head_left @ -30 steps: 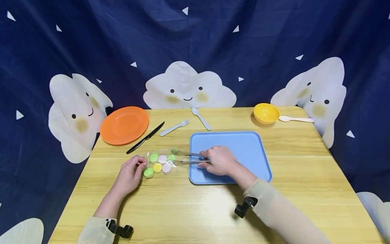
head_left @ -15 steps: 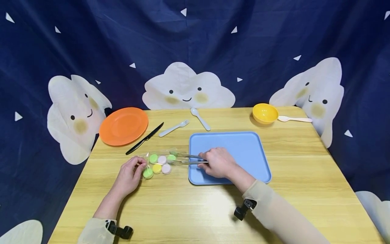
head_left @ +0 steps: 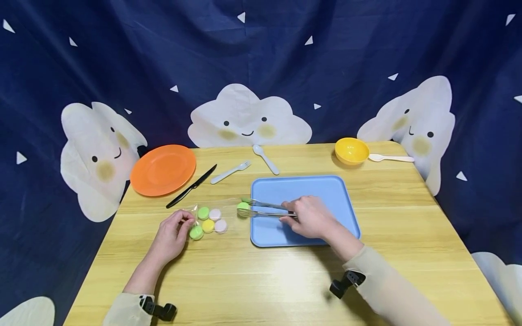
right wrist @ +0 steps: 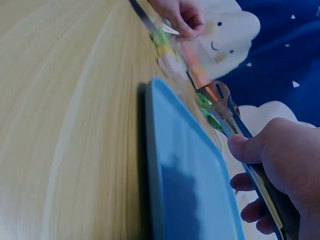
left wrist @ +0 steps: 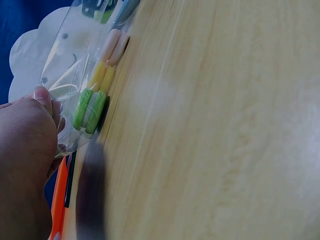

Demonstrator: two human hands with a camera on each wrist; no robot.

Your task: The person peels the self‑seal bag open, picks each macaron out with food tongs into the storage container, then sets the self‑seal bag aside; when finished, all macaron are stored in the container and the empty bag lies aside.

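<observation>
My left hand (head_left: pixel 171 233) pinches the left end of a clear plastic bag (head_left: pixel 229 218) lying on the table. Inside it are several macarons: green (left wrist: pixel 90 111), yellow (head_left: pixel 208 226) and pale pink (head_left: pixel 220 226). Metal tongs (head_left: pixel 269 215) are gripped in my right hand (head_left: pixel 311 217), above the blue tray (head_left: pixel 302 188). Between the tong tips is one green macaron (head_left: pixel 243 206), at the right end of the bag just left of the tray's edge. In the right wrist view the slotted tong head (right wrist: pixel 218 95) partly hides this macaron.
Behind the bag lie a black knife (head_left: pixel 191 186), a light fork (head_left: pixel 230 172) and a light spoon (head_left: pixel 267 160). An orange plate (head_left: pixel 163 170) is at the back left. At the back right are a yellow bowl (head_left: pixel 352 151) and a pale spoon (head_left: pixel 391 158).
The tongs first moved left onto the green macaron. Then my right hand drew back right, bringing it away from the others to the tray's left edge. My left hand stayed on the bag.
</observation>
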